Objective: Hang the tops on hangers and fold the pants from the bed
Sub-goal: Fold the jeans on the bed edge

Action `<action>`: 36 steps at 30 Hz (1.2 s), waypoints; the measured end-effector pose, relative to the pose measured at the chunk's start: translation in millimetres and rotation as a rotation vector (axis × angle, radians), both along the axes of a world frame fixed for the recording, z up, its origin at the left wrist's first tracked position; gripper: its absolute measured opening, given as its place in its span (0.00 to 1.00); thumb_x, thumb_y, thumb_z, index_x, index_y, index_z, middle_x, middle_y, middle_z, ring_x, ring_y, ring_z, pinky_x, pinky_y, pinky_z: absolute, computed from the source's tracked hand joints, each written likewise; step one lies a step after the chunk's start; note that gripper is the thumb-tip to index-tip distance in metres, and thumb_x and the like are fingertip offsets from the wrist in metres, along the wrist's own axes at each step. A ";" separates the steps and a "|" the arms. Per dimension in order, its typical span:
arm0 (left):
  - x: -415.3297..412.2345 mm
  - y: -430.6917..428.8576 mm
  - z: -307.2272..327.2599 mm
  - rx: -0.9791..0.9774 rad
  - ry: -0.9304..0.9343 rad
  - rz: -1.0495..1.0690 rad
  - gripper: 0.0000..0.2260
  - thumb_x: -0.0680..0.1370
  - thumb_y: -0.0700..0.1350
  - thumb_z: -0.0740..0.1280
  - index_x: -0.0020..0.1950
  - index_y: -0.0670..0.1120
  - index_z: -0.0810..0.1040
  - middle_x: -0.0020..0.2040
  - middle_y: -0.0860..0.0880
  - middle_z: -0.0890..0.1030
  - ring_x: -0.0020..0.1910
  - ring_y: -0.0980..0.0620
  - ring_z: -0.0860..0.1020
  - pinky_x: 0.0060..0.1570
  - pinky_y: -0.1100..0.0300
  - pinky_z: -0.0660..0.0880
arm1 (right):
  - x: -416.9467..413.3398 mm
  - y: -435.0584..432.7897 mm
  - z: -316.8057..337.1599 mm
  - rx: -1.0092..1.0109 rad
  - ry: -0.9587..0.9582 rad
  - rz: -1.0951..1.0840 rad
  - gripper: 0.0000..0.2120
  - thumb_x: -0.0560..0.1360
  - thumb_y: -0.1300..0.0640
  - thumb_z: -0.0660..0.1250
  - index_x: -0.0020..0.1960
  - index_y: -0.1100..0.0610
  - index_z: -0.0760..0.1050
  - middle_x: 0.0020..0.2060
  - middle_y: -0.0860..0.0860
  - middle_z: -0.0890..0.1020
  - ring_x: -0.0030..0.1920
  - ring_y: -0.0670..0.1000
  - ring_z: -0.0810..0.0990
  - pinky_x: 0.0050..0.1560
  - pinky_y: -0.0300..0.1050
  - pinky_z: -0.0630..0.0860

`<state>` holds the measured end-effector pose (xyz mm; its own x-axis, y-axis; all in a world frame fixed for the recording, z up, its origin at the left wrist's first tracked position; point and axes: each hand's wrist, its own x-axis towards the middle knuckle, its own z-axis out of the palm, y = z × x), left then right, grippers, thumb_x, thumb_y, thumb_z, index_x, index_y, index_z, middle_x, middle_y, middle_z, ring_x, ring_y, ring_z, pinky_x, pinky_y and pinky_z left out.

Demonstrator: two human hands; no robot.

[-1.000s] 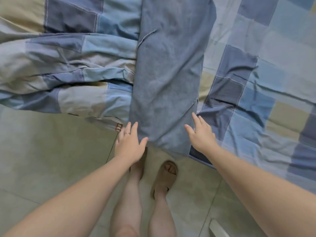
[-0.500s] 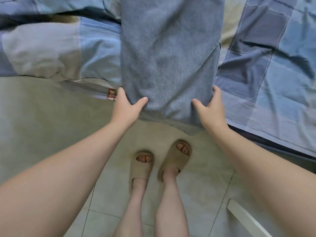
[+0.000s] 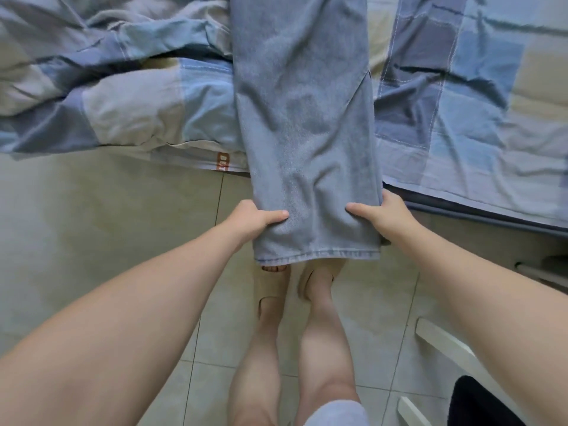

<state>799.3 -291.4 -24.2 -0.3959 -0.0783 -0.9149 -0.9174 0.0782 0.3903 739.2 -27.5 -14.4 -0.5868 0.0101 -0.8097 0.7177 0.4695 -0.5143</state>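
Observation:
A pair of light blue jeans [image 3: 304, 118] lies lengthwise across the bed [image 3: 461, 87], its leg end hanging over the near edge above the floor. My left hand [image 3: 253, 218] grips the left side of the leg end, thumb on top of the cloth. My right hand [image 3: 381, 216] grips the right side the same way. The stitched hem hangs just below both hands, above my sandalled feet. The upper part of the jeans runs out of view at the top.
A crumpled blue and beige patchwork duvet [image 3: 107, 87] covers the bed's left part. Pale floor tiles [image 3: 92, 226] lie below. A white frame [image 3: 445, 345] and a dark object [image 3: 485, 404] stand at the lower right, close to my right arm.
Both hands reached the jeans' leg end and closed on its two sides. The leg end now hangs further off the bed, hem over my feet.

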 end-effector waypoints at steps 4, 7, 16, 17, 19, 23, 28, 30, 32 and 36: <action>29.6 5.3 41.5 -0.011 -0.042 0.093 0.23 0.74 0.49 0.76 0.65 0.40 0.78 0.58 0.45 0.84 0.53 0.47 0.83 0.59 0.53 0.78 | 30.7 -2.8 42.4 0.002 -0.051 -0.133 0.06 0.74 0.57 0.76 0.43 0.52 0.79 0.34 0.44 0.85 0.32 0.44 0.84 0.26 0.37 0.76; 48.1 7.5 80.4 -0.046 -0.046 0.214 0.21 0.77 0.51 0.73 0.65 0.41 0.78 0.58 0.44 0.84 0.53 0.46 0.83 0.55 0.54 0.79 | 45.1 -12.2 79.9 0.020 -0.024 -0.230 0.06 0.74 0.54 0.76 0.45 0.51 0.79 0.42 0.47 0.84 0.41 0.47 0.84 0.34 0.41 0.78; 83.9 -30.3 202.7 -0.078 -0.013 0.212 0.20 0.81 0.56 0.66 0.67 0.45 0.74 0.60 0.48 0.81 0.47 0.51 0.84 0.58 0.50 0.80 | 72.3 -44.3 202.7 -0.038 0.044 -0.325 0.11 0.75 0.56 0.74 0.55 0.58 0.80 0.42 0.51 0.84 0.40 0.51 0.83 0.34 0.41 0.79; 88.5 -32.9 214.9 -0.076 -0.001 0.214 0.20 0.81 0.56 0.66 0.67 0.45 0.74 0.60 0.49 0.81 0.46 0.52 0.84 0.57 0.51 0.81 | 77.6 -45.9 214.9 -0.041 0.043 -0.337 0.10 0.75 0.56 0.73 0.55 0.58 0.79 0.42 0.51 0.83 0.40 0.50 0.82 0.30 0.39 0.77; 100.1 -36.8 238.0 -0.067 0.013 0.205 0.20 0.81 0.57 0.65 0.67 0.45 0.74 0.58 0.49 0.82 0.45 0.52 0.84 0.56 0.51 0.81 | 90.3 -46.3 235.8 -0.049 0.032 -0.370 0.11 0.76 0.57 0.73 0.56 0.58 0.79 0.46 0.53 0.84 0.44 0.53 0.83 0.32 0.40 0.78; 135.1 -45.8 275.3 -0.030 0.011 0.185 0.21 0.81 0.58 0.65 0.67 0.45 0.74 0.57 0.49 0.82 0.45 0.52 0.83 0.50 0.55 0.81 | 127.5 -44.9 268.1 -0.103 -0.003 -0.447 0.13 0.76 0.58 0.73 0.59 0.59 0.78 0.51 0.56 0.84 0.49 0.55 0.83 0.38 0.44 0.80; 196.9 -46.5 301.1 -0.033 -0.015 0.150 0.21 0.80 0.59 0.65 0.66 0.46 0.74 0.53 0.50 0.81 0.45 0.50 0.84 0.45 0.56 0.79 | 195.4 -34.5 288.1 -0.153 -0.032 -0.448 0.13 0.76 0.58 0.74 0.58 0.60 0.78 0.49 0.55 0.84 0.45 0.53 0.84 0.36 0.43 0.81; 226.7 -42.2 303.1 -0.042 -0.028 0.133 0.19 0.80 0.59 0.65 0.63 0.47 0.75 0.50 0.51 0.82 0.44 0.50 0.84 0.42 0.57 0.78 | 223.2 -27.5 290.3 -0.143 -0.058 -0.419 0.11 0.76 0.58 0.74 0.56 0.60 0.78 0.47 0.55 0.84 0.44 0.53 0.84 0.36 0.44 0.81; 255.8 -34.9 304.4 -0.054 -0.049 0.127 0.17 0.80 0.60 0.65 0.58 0.49 0.74 0.47 0.53 0.81 0.44 0.50 0.84 0.41 0.58 0.78 | 248.7 -20.1 291.4 -0.118 -0.080 -0.368 0.11 0.76 0.57 0.74 0.55 0.60 0.78 0.46 0.55 0.84 0.44 0.53 0.83 0.37 0.44 0.81; 313.2 -17.1 304.8 -0.110 -0.105 0.103 0.14 0.79 0.62 0.65 0.51 0.51 0.75 0.44 0.53 0.82 0.38 0.52 0.84 0.37 0.60 0.72 | 305.7 -4.3 289.0 -0.080 -0.114 -0.259 0.09 0.77 0.58 0.72 0.55 0.59 0.78 0.45 0.53 0.83 0.42 0.52 0.82 0.32 0.42 0.80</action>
